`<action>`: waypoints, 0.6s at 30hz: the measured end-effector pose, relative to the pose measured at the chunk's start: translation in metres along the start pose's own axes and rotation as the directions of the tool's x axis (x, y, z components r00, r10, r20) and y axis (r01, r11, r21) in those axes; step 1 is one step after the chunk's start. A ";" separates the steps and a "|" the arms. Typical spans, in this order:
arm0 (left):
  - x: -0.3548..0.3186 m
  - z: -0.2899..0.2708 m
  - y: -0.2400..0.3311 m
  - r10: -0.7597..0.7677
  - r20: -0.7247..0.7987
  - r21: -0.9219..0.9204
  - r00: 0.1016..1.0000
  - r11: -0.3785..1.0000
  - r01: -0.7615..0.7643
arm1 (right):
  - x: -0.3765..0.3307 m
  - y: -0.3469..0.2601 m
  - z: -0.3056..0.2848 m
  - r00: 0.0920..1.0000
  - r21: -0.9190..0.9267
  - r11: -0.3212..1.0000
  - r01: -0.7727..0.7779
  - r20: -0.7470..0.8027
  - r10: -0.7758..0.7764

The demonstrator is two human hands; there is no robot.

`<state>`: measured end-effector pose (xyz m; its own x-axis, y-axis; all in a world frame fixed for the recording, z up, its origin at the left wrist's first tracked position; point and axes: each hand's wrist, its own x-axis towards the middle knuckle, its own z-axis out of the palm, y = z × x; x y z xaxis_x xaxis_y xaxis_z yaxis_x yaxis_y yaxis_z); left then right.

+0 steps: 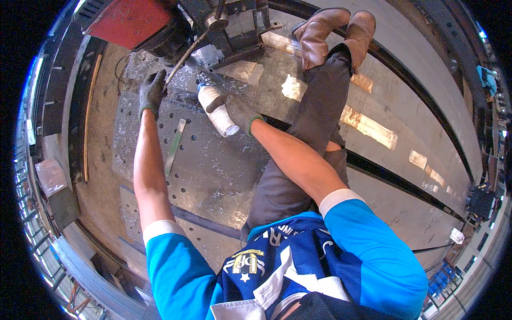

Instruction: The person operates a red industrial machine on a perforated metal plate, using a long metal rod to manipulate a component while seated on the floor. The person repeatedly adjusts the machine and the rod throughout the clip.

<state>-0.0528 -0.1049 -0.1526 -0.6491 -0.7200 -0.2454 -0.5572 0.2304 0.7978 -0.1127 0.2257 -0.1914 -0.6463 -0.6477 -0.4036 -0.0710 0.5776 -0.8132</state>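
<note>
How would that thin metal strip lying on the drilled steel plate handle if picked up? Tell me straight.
The metal strip looks long, narrow and thin, so probably light and a little springy. It lies flat on the steel plate, so gloved fingers may struggle to catch an edge. Flat, it should slide, not roll.

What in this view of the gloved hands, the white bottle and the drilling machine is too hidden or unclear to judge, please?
Head view only:
- The drill tip: hidden behind the machine body.
- The white bottle nozzle and what comes out: too small.
- The right hand fingers: wrapped behind the bottle.
- What the left hand grips: the lever end is covered by the glove.
</note>
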 end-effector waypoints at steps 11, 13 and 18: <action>-0.047 0.010 -0.007 0.307 -0.234 0.297 0.922 0.926 -0.233 | -0.006 -0.008 -0.010 0.998 0.087 0.996 0.024 0.052 -0.029; -0.067 0.007 -0.012 0.369 -0.155 0.472 0.916 0.842 -0.260 | -0.003 -0.008 -0.015 0.994 0.108 0.992 0.071 0.080 -0.080; -0.097 -0.007 -0.007 0.346 -0.043 0.642 0.937 0.728 -0.239 | 0.025 -0.010 -0.027 0.975 0.048 0.977 0.209 0.069 -0.212</action>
<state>0.0173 -0.0411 -0.1306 -0.7788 -0.6233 0.0696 -0.5831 0.7605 0.2858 -0.1486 0.2174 -0.1818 -0.5628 -0.7878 -0.2503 -0.1675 0.4052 -0.8987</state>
